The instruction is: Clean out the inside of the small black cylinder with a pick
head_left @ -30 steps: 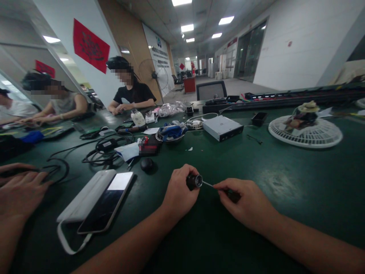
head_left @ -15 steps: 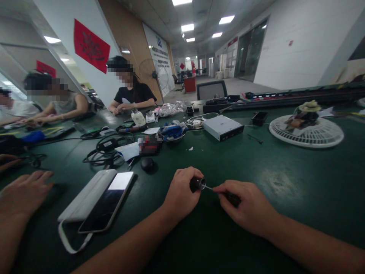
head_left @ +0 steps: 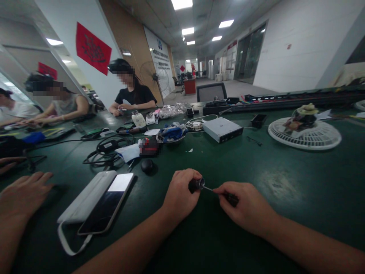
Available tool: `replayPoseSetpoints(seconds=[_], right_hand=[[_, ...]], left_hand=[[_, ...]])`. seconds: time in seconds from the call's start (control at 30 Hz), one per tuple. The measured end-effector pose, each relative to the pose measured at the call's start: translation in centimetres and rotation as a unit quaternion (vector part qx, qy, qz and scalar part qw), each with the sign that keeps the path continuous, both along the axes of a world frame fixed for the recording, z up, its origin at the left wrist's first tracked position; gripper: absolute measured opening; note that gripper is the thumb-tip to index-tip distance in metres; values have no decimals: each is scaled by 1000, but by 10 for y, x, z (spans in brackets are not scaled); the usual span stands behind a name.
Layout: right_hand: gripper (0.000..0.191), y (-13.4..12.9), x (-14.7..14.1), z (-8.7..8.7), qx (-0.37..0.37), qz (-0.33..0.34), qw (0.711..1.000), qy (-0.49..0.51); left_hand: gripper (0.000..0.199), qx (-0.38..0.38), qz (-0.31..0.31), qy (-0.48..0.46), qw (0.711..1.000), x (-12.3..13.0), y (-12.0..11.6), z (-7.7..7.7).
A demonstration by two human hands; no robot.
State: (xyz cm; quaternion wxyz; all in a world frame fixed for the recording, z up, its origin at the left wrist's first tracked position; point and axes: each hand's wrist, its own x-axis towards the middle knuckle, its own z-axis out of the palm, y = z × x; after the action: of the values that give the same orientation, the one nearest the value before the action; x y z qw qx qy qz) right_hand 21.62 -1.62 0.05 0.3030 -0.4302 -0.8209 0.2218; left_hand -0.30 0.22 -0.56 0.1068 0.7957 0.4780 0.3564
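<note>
My left hand is wrapped round a dark cylindrical part, whose round, ring-like end faces right. My right hand, to the right of it, grips a screwdriver by its dark handle. Its thin metal shaft points left and reaches the ringed end of the cylindrical part; whether the tip is inside cannot be made out. Both hands are just above the green table, near its front.
A phone lies on a white power bank, joined by a cable. Another person's hand rests at the left. Behind are a black mouse, a grey drive, cables and a white fan grille. People sit across the table.
Both hands keep their grips, and the cylinder and screwdriver are in nearly the same place. The view has shifted very slightly.
</note>
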Motion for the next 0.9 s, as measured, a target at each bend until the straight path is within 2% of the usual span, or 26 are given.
replayPoseSetpoints(seconds=[0.07, 0.2, 0.37, 0.47, 0.6, 0.7, 0.73, 0.8, 0.9], right_hand=[[23, 0, 0, 0, 0, 23, 1000, 16], [24, 0, 0, -1, -14, -27, 999, 25], [24, 0, 0, 0, -12, 12, 1000, 24], [22, 0, -2, 3, -29, -13, 999, 35], [17, -1, -5, 2, -55, -51, 997, -24], [5, -2, -6, -1, -47, -81, 992, -86], [11, -3, -6, -1, -36, -87, 990, -107], [24, -2, -6, -3, -2, -79, 989, -128], [28, 0, -5, -3, 32, -13, 996, -81]], left_hand=[[33, 6, -16, 1, 1000, 0, 0, 0], [33, 12, -46, 12, 999, 0, 0, 0], [32, 20, -53, 21, 998, 1, -2, 1], [33, 13, -63, 27, 998, 1, -3, 3], [31, -1, -22, 27, 999, 2, -4, 5], [32, -33, 26, 20, 999, 2, -5, 6], [31, -47, 44, 17, 998, 3, -5, 6], [28, -67, 74, 11, 995, 3, -4, 5], [28, -72, 82, 6, 994, 3, -3, 4]])
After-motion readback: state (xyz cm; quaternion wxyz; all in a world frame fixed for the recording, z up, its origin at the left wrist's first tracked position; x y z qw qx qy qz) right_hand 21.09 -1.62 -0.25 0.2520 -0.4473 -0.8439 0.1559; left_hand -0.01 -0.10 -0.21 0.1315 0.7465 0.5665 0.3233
